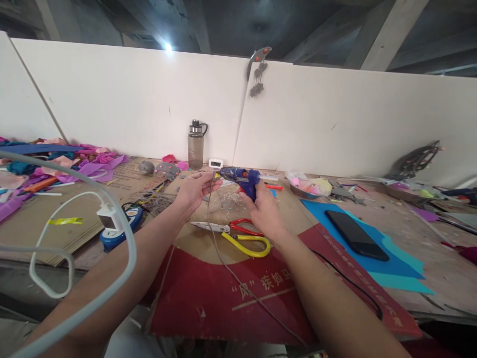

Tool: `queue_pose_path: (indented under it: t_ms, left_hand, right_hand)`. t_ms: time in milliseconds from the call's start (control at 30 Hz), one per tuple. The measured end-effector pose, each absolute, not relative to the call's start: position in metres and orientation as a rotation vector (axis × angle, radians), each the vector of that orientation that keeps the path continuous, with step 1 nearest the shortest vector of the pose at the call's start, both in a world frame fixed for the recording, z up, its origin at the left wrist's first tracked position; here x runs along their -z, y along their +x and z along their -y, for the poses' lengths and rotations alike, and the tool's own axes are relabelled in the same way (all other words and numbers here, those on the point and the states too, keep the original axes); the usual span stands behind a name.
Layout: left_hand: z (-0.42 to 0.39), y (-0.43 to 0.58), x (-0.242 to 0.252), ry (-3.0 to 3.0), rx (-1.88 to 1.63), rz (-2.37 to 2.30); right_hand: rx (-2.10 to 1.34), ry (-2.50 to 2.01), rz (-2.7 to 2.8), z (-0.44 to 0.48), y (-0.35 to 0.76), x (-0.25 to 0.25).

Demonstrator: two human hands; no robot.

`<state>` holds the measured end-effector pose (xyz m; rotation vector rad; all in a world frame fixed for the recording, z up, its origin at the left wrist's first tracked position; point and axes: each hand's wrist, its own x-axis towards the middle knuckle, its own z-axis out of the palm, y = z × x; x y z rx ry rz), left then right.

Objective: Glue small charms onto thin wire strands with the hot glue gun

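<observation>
At the lower centre of the frame, gold characters on the red cardboard [253, 318] read “风” 疾如马, the line's end hidden; digits on the small white display [215, 163], upper centre, are too blurred.

The left hand [194, 193] and right hand [266, 213], near mid-frame, are bare, as are the slim forearms [136, 266] tapering to the wrists. Whitish cloth [128, 338], apparently clothing, shows lower left of centre.

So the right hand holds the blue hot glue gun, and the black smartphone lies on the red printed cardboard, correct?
The phone's place is wrong: the head view shows the black smartphone lying on a blue sheet. The right hand does hold the blue hot glue gun.
</observation>
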<state>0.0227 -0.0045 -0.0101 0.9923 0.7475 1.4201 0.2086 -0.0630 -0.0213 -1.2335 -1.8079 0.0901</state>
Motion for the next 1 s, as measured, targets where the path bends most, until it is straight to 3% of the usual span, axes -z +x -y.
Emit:
queue_pose_path:
  t_ms: [1000]
  left_hand:
    - [0.0048,0.0220,0.0094,1.042,-1.434,-0.762]
  right_hand:
    - [0.032,-1.356,1.849,0.0648,0.2084,0.0218]
